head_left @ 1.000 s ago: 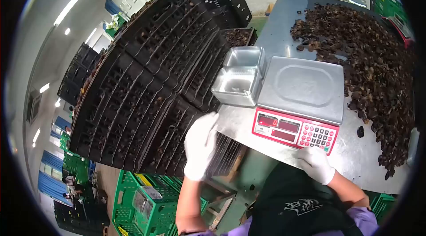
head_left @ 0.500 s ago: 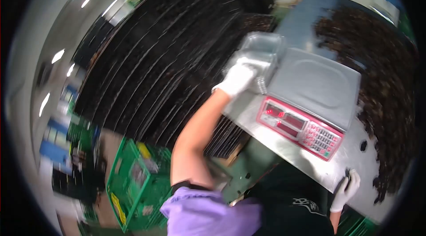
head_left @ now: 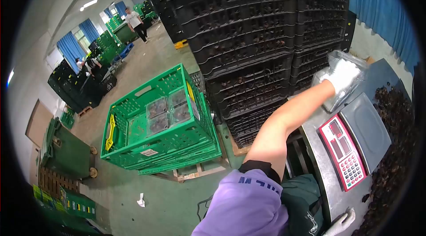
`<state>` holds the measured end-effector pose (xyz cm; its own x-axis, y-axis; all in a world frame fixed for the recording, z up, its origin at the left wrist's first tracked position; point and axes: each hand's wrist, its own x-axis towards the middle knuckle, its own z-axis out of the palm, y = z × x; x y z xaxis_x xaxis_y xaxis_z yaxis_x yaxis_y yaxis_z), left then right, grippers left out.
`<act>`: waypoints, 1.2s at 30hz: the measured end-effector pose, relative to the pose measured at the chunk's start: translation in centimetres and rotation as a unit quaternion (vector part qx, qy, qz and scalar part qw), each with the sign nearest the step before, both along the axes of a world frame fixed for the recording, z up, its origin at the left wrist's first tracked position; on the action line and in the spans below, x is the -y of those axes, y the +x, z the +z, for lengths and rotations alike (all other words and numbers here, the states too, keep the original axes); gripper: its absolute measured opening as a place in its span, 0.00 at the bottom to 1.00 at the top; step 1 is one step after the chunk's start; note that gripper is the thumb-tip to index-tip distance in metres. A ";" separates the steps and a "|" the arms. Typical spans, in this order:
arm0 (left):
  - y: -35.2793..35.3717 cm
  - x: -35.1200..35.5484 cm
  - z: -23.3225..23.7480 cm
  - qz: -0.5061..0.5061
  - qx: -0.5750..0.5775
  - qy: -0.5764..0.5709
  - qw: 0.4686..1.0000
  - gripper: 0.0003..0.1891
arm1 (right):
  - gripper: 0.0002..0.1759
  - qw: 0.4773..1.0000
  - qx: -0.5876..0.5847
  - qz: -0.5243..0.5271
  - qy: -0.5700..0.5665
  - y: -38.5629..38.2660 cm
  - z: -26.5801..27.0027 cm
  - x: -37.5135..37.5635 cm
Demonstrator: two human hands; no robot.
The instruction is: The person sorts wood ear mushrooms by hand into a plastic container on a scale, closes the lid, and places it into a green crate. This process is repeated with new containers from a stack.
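My left hand [head_left: 344,76], in a white glove, reaches out to the clear plastic boxes [head_left: 333,102] beside the scale and is closed on them; glare washes out its fingers. A digital scale [head_left: 344,154] with a red-framed panel and a bare grey pan [head_left: 368,131] stands on the metal table [head_left: 317,140]. My right hand [head_left: 342,223], also gloved, lies at the table's near edge below the scale, thumb and fingers apart, holding nothing I can see. Small dark brown pieces [head_left: 390,182] are heaped along the scale's far side.
Stacked black crates [head_left: 248,32] full of dark pieces rise beyond the left arm. A green crate [head_left: 133,147] holding several clear boxes [head_left: 159,114] stands left on a stack. A green wheeled bin [head_left: 66,154] is farther left. A person [head_left: 135,23] walks in the background.
My view has swung left, bringing the green crate and the room into sight. My left hand stays at the clear boxes; my right hand stays by the table edge.
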<state>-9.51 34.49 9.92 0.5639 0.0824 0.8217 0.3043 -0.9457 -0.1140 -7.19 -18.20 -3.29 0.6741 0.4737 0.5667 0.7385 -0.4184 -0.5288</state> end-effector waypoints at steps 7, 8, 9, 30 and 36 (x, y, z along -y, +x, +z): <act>-0.4 13.7 2.9 -0.143 0.015 0.019 0.989 0.04 | 0.13 1.000 0.016 -0.009 -0.007 0.4 -1.0 0.5; -0.2 15.2 1.5 -0.148 -0.009 0.024 0.989 0.04 | 0.14 0.999 0.025 -0.011 -0.018 0.6 -1.1 0.5; 0.1 16.7 0.0 -0.154 -0.034 0.029 0.987 0.04 | 0.14 1.000 0.026 -0.009 -0.015 0.6 -1.2 0.5; -3.2 21.8 -5.2 -0.324 -0.107 -0.180 0.923 0.17 | 0.15 0.996 -0.027 -0.069 0.043 2.1 -3.0 2.6; -1.7 24.0 -2.0 -0.163 -0.222 -0.096 0.956 0.23 | 0.13 0.967 0.039 -0.253 -0.014 6.0 -1.1 7.8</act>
